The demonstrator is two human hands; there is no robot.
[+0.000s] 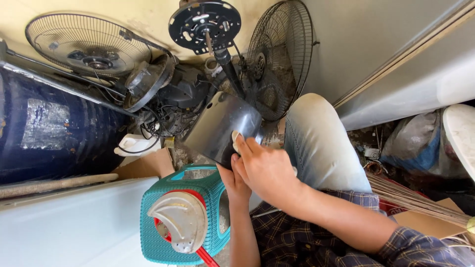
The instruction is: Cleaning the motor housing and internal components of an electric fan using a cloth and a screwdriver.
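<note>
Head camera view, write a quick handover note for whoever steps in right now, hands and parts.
Right hand: presses a small pale cloth against the dark fan blade.
Left hand: holds the blade's lower edge from beneath.
Teal plastic stool beside the knee carries a grey fan part.
Fan guards and a motor plate lean at the wall.
Done: blade in hand, cloth on it.
Left: cannot tell how much is wiped.

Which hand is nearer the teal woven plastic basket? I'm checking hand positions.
Left. The left hand grips the dark curved fan blade from below, just beside the teal woven plastic basket; the right hand lies further off, on the blade.
</note>
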